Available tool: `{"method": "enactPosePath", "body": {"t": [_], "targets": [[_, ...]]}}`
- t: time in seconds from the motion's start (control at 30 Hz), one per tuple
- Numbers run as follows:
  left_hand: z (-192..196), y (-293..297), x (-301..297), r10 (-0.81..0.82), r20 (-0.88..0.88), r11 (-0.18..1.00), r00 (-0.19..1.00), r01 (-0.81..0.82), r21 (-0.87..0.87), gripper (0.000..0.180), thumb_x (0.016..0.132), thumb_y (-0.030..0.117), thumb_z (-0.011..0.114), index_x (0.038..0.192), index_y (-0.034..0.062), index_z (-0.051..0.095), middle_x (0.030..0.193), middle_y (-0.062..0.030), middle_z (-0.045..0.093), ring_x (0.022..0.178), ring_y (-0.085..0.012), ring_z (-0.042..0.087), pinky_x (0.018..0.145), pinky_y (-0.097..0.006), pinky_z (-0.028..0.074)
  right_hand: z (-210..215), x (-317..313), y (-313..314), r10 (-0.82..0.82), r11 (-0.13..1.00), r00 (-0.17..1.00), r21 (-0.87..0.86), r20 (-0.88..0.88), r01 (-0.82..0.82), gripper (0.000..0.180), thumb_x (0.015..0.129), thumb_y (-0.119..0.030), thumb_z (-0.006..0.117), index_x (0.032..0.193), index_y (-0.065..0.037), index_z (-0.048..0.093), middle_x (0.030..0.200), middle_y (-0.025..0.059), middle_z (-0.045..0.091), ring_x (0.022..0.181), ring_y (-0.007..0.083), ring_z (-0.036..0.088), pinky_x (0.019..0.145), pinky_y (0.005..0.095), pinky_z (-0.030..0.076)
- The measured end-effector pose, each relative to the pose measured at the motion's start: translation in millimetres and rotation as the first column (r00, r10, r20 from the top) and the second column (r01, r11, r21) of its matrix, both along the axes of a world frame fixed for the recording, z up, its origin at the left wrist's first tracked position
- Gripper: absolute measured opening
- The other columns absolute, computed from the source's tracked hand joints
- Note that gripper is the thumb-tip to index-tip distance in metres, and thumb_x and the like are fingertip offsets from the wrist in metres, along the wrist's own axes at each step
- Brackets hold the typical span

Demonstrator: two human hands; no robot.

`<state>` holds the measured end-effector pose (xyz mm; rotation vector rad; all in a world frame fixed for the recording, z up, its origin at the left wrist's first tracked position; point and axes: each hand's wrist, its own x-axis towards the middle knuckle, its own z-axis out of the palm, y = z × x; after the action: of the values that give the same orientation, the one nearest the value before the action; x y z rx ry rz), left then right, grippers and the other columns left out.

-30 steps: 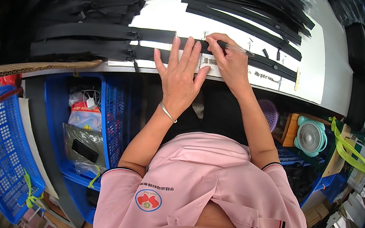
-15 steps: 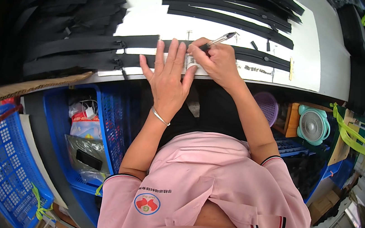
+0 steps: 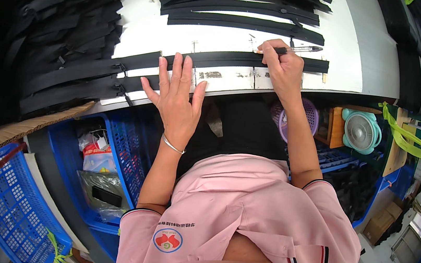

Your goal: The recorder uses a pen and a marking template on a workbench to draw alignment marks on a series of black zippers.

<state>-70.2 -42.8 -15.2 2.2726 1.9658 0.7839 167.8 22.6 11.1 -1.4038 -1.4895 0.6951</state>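
A black zipper (image 3: 224, 58) lies lengthwise on a white board (image 3: 348, 46) with dark marks. My left hand (image 3: 176, 98) rests on its left part, fingers stretched out and spread. My right hand (image 3: 287, 72) grips a pen (image 3: 305, 49) with a clear barrel. The pen leans to the right, and its writing end is at the zipper's upper edge, mostly covered by my fingers. More black zippers (image 3: 244, 26) lie side by side on the board's far part. To my left, a large heap of black zippers (image 3: 66, 19) covers the table, with some ends reaching my left hand.
Below the table's front edge stand a blue crate (image 3: 125, 147) with bags and a phone, and another blue basket (image 3: 7, 201) at far left. A purple basket (image 3: 311, 117) and a turquoise fan (image 3: 362, 131) are at right. Cardboard (image 3: 32, 125) lines the left table edge.
My right hand has moved right along the zipper, away from my left hand, and the pen lies flatter. My left hand remains spread on the zipper. The whole view has shifted slightly.
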Motion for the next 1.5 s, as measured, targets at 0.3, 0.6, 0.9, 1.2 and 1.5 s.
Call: {"method": "enactPosePath", "body": {"t": [0.3,0.6,0.9,1.2,1.5], "targets": [[17.3,1.2,57.5,-0.241,0.103,0.970,0.965,0.244,-0.021,0.064,0.097,0.037,0.068,0.153,0.0107,0.051,0.159,-0.0073,0.047,0.154,-0.0308,0.033,0.121,-0.067,-0.004,1.0,-4.4,-0.1,0.007,0.999,1.000,0.035,-0.001,-0.007,0.020,0.097,-0.007,0.065,0.085,0.007,0.071,0.081,0.0046,0.075,0.059,0.0079,0.061,0.054,0.0242,0.045],[15.1,5.5,69.4,-0.266,0.118,0.961,0.957,0.273,-0.045,0.054,0.096,0.032,0.070,0.142,0.0073,0.060,0.149,-0.0073,0.057,0.146,-0.0274,0.043,0.123,-0.064,0.007,-3.6,-1.9,0.7,0.035,0.999,0.998,0.036,0.044,-0.037,0.019,0.095,-0.009,0.066,0.085,0.006,0.071,0.082,0.0049,0.073,0.059,0.0093,0.060,0.054,0.0254,0.045],[13.3,6.0,71.2,-0.256,0.130,0.965,0.958,0.261,-0.021,0.052,0.094,0.027,0.073,0.141,0.0073,0.062,0.147,-0.0070,0.059,0.144,-0.0277,0.046,0.123,-0.062,0.007,-17.9,4.6,1.8,0.075,0.993,0.997,0.092,0.026,-0.077,0.018,0.089,-0.012,0.068,0.078,0.003,0.070,0.058,0.0104,0.059,0.047,0.0126,0.050,0.046,0.0300,0.040],[10.5,7.7,69.8,-0.271,0.092,0.961,0.958,0.275,-0.023,0.051,0.095,0.026,0.072,0.142,0.0080,0.061,0.148,-0.0065,0.058,0.145,-0.0287,0.045,0.122,-0.062,0.009,13.3,19.7,-12.3,0.152,0.988,0.940,0.039,-0.306,-0.147,0.017,0.091,-0.003,0.061,0.077,0.004,0.069,0.068,0.0063,0.067,0.059,0.0087,0.057,0.054,0.0275,0.044],[10.3,6.6,70.3,-0.257,0.057,0.965,0.965,0.259,-0.034,0.051,0.096,0.028,0.071,0.143,0.0109,0.061,0.149,-0.0074,0.058,0.146,-0.0302,0.045,0.123,-0.062,0.008,2.7,105.7,-13.0,-0.167,0.986,0.981,0.007,-0.101,0.168,0.023,0.099,-0.012,0.061,0.084,0.001,0.072,0.071,-0.0009,0.067,0.061,0.0037,0.053,0.055,0.0216,0.041]]}}
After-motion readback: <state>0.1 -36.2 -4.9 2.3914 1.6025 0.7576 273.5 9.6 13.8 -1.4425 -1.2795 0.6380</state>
